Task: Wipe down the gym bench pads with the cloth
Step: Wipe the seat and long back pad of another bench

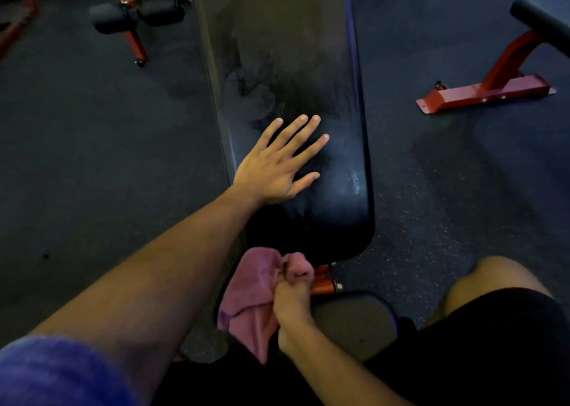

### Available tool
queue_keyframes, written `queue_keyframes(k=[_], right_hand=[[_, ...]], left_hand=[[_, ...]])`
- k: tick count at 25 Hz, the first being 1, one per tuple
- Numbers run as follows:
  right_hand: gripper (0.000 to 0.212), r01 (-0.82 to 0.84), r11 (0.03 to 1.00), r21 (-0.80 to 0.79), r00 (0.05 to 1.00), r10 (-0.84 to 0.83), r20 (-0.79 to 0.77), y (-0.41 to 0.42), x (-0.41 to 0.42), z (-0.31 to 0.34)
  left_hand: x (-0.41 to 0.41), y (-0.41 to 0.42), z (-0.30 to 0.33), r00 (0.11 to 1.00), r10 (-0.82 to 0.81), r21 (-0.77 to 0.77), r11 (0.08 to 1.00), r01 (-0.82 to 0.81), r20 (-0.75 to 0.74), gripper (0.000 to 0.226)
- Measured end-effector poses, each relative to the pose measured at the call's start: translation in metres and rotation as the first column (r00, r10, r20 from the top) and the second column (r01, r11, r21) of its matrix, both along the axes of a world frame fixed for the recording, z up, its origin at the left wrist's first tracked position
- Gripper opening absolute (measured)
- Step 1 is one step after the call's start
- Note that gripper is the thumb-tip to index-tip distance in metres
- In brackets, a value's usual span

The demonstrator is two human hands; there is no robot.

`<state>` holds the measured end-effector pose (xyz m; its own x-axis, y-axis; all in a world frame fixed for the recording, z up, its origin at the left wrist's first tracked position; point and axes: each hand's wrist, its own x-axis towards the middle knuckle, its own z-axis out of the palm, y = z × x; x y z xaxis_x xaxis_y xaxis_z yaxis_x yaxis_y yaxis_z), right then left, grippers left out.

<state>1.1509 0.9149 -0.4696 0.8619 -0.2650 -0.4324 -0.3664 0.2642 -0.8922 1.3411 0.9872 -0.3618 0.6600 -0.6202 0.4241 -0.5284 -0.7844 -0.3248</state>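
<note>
Pink and soft, the cloth [253,294] is hanging bunched from your right hand [291,304], whose grip is closing round its upper folds just below the near end of the long back pad [308,66]. Your left hand [277,165] is lying flat on that pad, fingers straight and spread, holding nothing. Hazy smears are showing across the dark vinyl further up. The small seat pad [354,322] is sitting between your knees, apart from the long one, with red frame [322,284] showing in the gap. Judging by its limp drape, the cloth is light and will crumple easily, so you are best gathering it into a wad under the palm. The vinyl looks smooth, probably slick where damp.
</note>
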Motion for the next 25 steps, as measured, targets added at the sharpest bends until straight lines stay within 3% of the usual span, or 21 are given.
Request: queue_keyframes(k=[3, 5, 7, 9, 11, 13, 15, 17, 20, 23, 25], right_hand=[[0.024, -0.251, 0.93, 0.269, 0.967, 0.253, 0.026, -0.022, -0.009, 0.025], [0.013, -0.356, 0.889, 0.287, 0.933, 0.358, 0.049, -0.055, -0.004, 0.045], [0.01, -0.409, 0.906, 0.111, 0.911, 0.398, 0.108, -0.085, 0.002, 0.065], [0.012, -0.339, 0.927, -0.158, 0.898, 0.369, 0.239, -0.109, 0.013, 0.09], [0.011, -0.227, 0.888, -0.399, 0.847, 0.382, 0.369, -0.13, 0.034, 0.108], [0.028, -0.109, 0.801, -0.589, 0.828, 0.401, 0.392, -0.143, 0.068, 0.121], [0.047, -0.067, 0.667, -0.742, 0.761, 0.515, 0.395, -0.148, 0.112, 0.143], [0.066, 0.014, 0.501, -0.865, 0.602, 0.687, 0.407, -0.142, 0.158, 0.181], [0.081, 0.19, 0.198, -0.962, 0.411, 0.874, 0.261, -0.122, 0.229, 0.221], [0.078, 0.385, -0.22, -0.896, 0.431, 0.902, -0.036, -0.09, 0.269, 0.216], [0.075, 0.41, -0.328, -0.851, 0.454, 0.883, -0.122, -0.069, 0.283, 0.207]], left_hand=[[-0.002, 0.002, -0.002, 1.0, -0.005, -0.01, 1.0, 0.005, -0.018, 0.066], [-0.004, -0.001, 0.001, 0.999, -0.014, -0.023, 1.0, 0.013, -0.038, 0.064], [-0.007, 0.002, 0.007, 0.998, -0.017, -0.085, 0.996, 0.012, -0.057, 0.062], [-0.018, 0.008, 0.002, 0.994, 0.081, -0.233, 0.968, -0.096, -0.073, 0.063], [-0.04, 0.012, -0.018, 0.956, 0.278, -0.395, 0.871, -0.292, -0.093, 0.066], [-0.062, 0.013, -0.041, 0.906, 0.399, -0.438, 0.796, -0.418, -0.139, 0.069], [-0.074, 0.011, -0.052, 0.894, 0.419, -0.419, 0.791, -0.445, -0.159, 0.07], [-0.075, 0.011, -0.05, 0.89, 0.422, -0.39, 0.801, -0.455, -0.171, 0.072], [-0.074, 0.012, -0.053, 0.896, 0.414, -0.384, 0.81, -0.442, -0.159, 0.073], [-0.077, 0.011, -0.057, 0.896, 0.418, -0.413, 0.797, -0.44, -0.148, 0.075], [-0.075, 0.012, -0.061, 0.907, 0.396, -0.437, 0.798, -0.416, -0.141, 0.075]])
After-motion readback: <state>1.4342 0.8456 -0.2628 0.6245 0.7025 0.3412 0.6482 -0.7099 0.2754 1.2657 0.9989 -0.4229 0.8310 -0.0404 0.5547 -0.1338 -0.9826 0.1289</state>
